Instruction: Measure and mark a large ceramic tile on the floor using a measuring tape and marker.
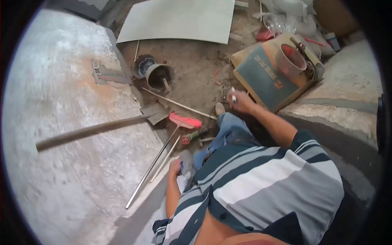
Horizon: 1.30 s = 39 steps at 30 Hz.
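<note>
My right hand is closed around a small white stick with a dark end, much like a marker, and hangs over the floor beside the carton. At my left side, my left hand is closed on a small blue object; most of it is hidden by the fingers, so its kind does not show. A red-headed broom with a metal handle leans close to that hand. Near my legs lie a green tool with a red round end and a hammer.
A long-handled shovel rests against the pale wall on the left. Two buckets stand on the dirt floor. A white board lies at the far side. On the right, a large carton carries a tub.
</note>
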Motion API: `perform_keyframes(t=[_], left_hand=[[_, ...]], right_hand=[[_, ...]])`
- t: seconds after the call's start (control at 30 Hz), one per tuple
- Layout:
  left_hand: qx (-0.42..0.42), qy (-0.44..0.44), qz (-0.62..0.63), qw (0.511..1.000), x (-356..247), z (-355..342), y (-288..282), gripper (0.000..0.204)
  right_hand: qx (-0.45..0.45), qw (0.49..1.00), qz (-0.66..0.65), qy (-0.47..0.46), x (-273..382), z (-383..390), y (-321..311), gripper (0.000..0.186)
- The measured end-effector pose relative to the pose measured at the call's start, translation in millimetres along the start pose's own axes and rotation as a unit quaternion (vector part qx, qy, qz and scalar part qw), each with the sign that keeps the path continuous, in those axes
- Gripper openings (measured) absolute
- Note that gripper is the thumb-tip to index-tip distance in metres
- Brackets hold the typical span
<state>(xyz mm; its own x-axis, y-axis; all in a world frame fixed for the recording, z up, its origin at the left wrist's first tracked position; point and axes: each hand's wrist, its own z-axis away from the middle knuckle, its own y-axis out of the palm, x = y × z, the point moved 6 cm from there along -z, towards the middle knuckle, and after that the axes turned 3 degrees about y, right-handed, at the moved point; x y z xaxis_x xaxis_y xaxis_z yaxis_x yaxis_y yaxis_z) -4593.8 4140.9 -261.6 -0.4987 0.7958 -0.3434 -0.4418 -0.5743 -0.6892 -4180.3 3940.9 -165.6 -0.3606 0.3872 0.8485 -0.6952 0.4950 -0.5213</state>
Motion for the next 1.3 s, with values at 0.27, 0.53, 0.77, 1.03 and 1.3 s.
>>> perform_keyframes(t=[0.27,0.53,0.77,1.03,1.3], left_hand=[[0.128,-0.022,0.057,0.990,23.1,-34.7,-64.2,0.024],[0.133,-0.017,0.227,0.965,59.6,-244.1,-208.5,0.023],[0.038,-0.021,0.257,0.965,122.8,-432.9,-400.9,0.016],[0.082,-0.006,0.253,0.964,102.2,-589.7,-531.5,0.010],[0.091,-0.111,0.272,0.951,140.2,-659.3,-584.5,0.009]], right_hand=[[-0.101,0.975,-0.078,0.184,-45.1,-84.8,-83.0,0.011],[-0.196,0.909,-0.081,0.358,-72.7,-109.7,-103.5,0.019],[-0.189,0.898,0.070,0.392,-59.3,-218.6,-107.9,0.031],[-0.207,0.839,0.068,0.498,-109.6,-314.2,-107.4,0.028],[-0.235,0.800,0.012,0.552,-192.2,-446.7,-65.4,0.027]])
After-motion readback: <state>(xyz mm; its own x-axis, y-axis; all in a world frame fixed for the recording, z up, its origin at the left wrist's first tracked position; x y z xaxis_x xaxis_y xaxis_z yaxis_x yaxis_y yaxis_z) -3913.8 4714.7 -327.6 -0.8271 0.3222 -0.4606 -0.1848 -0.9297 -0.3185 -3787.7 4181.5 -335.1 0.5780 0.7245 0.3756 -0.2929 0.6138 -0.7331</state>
